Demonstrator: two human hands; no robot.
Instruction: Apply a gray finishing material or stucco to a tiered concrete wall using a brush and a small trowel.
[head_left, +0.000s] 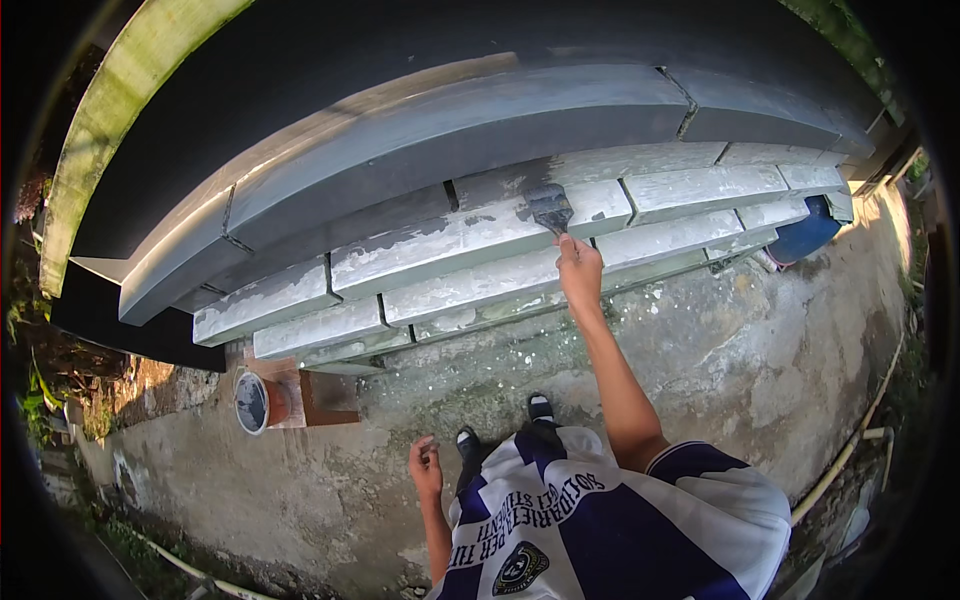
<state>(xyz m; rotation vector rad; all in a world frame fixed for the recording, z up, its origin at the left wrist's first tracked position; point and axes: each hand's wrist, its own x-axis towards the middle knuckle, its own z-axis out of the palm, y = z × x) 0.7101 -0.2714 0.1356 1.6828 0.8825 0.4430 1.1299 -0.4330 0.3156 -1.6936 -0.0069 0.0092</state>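
My right hand (pixel 578 262) is closed around the handle of a wide flat paintbrush (pixel 551 206), with my arm stretched forward. The dark-stained bristles rest on a pale step (pixel 460 232), close to where its face meets the riser behind. Patchy grey paint covers part of that step, and whitish surface shows elsewhere. My left hand (pixel 426 464) hangs low beside my body, fingers loosely bent and apart, holding nothing. A bucket (pixel 252 403) with dark grey paint inside stands on the ground to the left, away from both hands.
Grey-coated upper steps (pixel 470 130) rise ahead, with dark gaps between blocks. Beside the bucket lies a brown flat piece (pixel 330 399). Stained concrete ground (pixel 700 330) spreads around my feet. A blue container (pixel 803 236) sits at the right end; a pale pipe (pixel 850 440) runs along the right edge.
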